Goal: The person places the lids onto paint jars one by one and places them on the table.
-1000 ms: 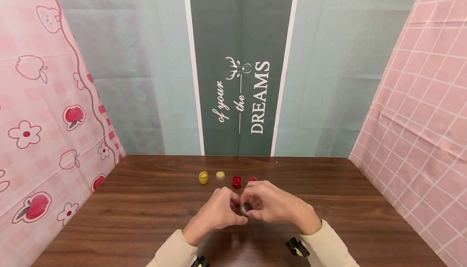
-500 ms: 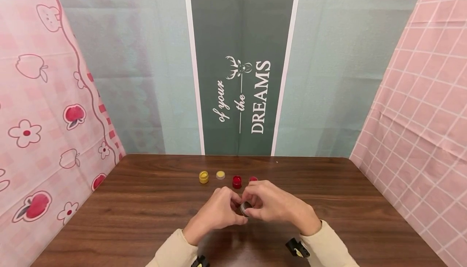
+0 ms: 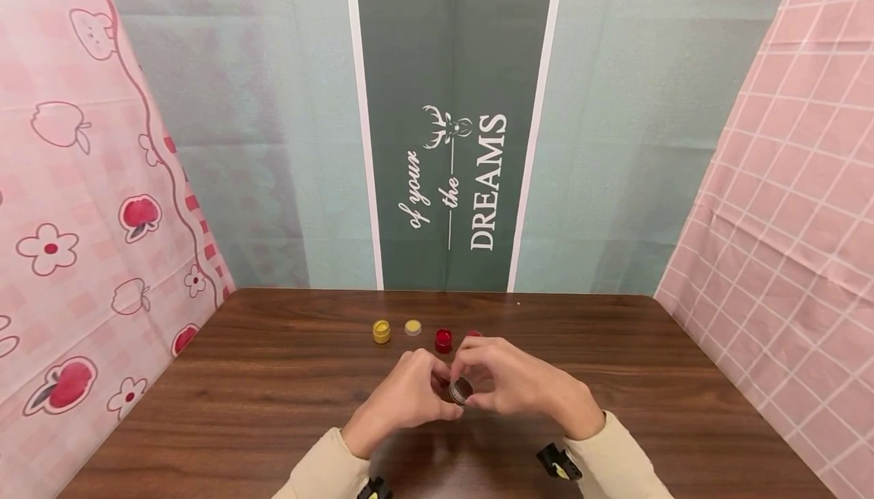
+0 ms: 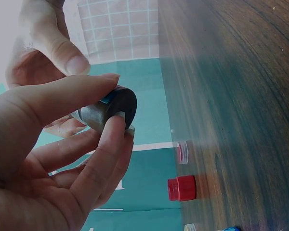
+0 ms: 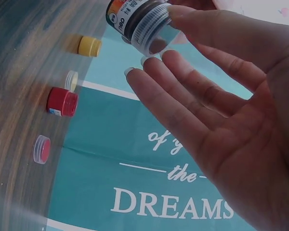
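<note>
Low over the table, both hands meet at a small dark paint jar (image 4: 124, 105). My left hand (image 3: 407, 391) grips its body, thumb on one side and fingers on the other, the dark base showing. My right hand (image 3: 522, 381) has thumb and index finger at opposite edges of the clear ribbed lid (image 5: 151, 30). Its other fingers extend below the lid in the right wrist view. The lid faces the right palm, a dark brown disc inside it. An orange and black label (image 5: 121, 13) with lettering shows on the jar.
Beyond the hands stand a yellow paint jar (image 3: 381, 332) and a red paint jar (image 3: 444, 341). A yellow-lined lid (image 3: 413, 327) lies beside the yellow jar; a red-lined lid (image 5: 42, 149) lies beside the red one. Fabric backdrops border the wooden table (image 3: 287, 378).
The right thumb moves onto the lid's face, then back to its lower edge, uncovering the lid. The left hand, the jar and the things on the table stay nearly still.
</note>
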Available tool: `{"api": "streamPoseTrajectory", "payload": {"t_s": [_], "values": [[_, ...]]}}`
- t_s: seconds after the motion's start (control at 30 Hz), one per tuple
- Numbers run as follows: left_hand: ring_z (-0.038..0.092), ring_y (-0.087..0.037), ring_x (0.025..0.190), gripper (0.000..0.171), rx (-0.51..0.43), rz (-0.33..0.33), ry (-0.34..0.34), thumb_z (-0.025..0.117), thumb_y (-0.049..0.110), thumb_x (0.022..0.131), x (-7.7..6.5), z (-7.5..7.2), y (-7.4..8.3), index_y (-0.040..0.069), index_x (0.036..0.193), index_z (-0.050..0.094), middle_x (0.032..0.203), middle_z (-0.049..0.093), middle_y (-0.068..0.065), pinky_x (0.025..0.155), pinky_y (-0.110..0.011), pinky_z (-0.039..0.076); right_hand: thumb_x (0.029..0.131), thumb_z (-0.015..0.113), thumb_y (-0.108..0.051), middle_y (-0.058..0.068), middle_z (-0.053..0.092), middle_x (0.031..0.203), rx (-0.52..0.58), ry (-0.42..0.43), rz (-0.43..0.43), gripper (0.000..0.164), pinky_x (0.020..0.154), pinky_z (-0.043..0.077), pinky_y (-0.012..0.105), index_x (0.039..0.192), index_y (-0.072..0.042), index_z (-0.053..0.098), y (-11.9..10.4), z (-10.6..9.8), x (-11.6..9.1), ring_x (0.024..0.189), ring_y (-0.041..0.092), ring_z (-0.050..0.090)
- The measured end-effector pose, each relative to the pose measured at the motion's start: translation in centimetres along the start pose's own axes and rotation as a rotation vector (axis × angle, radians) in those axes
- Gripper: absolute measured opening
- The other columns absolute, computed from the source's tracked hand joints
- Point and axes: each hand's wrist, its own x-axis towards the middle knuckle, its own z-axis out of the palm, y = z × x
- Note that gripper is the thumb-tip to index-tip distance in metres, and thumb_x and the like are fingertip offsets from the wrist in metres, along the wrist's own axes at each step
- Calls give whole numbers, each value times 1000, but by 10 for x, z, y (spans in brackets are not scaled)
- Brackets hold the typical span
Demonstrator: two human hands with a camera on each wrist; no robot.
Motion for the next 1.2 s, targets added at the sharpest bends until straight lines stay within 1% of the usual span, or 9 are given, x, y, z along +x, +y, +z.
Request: {"api": "streamPoseTrajectory", "payload": {"t_s": [0.23,0.5,0.63,0.73,0.83,0.93,1.03,1.2], "values": [[61,-2,61,15,3,2,1,90,11,72,0,0,0,10,81,78,72,76,4,57,-20,51,77,82,5,-1,64,101,-73,-3,-6,31,85,60,25,99,-13,70,0,2,2,99,9,64],[60,-4,60,15,2,27,5,90,10,72,0,0,1,10,79,77,71,76,3,55,-19,49,77,81,7,-1,64,100,-76,-4,-40,31,85,60,23,98,-13,69,1,4,3,96,9,63],[58,-1,59,14,13,15,7,90,11,72,1,0,0,11,78,77,70,75,6,54,-18,47,78,81,6,-2,64,100,-77,-7,-31,30,84,60,22,98,-13,69,1,4,3,96,8,64],[57,-1,59,14,13,6,5,90,11,72,1,0,0,11,78,78,70,74,6,54,-18,47,79,81,5,-1,65,99,-68,-11,-7,29,83,59,21,99,-13,70,0,3,3,95,6,64],[58,-3,61,14,-3,9,1,90,11,72,1,0,0,10,79,78,71,75,5,55,-19,48,81,80,3,-2,65,97,-59,-14,31,26,81,59,21,100,-13,71,-1,3,2,91,4,65],[61,-6,63,15,-12,11,3,91,11,72,0,0,0,10,80,78,73,76,2,55,-19,49,83,80,0,-3,66,95,-73,-6,57,23,78,58,20,100,-14,71,-2,3,2,85,2,65],[62,-6,63,15,-7,14,6,91,11,72,0,0,1,9,81,78,73,76,1,55,-19,49,83,79,-1,-4,69,92,-84,12,56,21,74,57,19,99,-13,72,-2,4,2,80,2,64],[63,-5,62,17,4,23,13,91,11,71,1,0,0,10,80,78,72,76,2,55,-18,50,83,77,1,-5,72,89,-65,30,45,20,73,58,20,97,-13,72,-1,5,3,77,-2,63]]}}
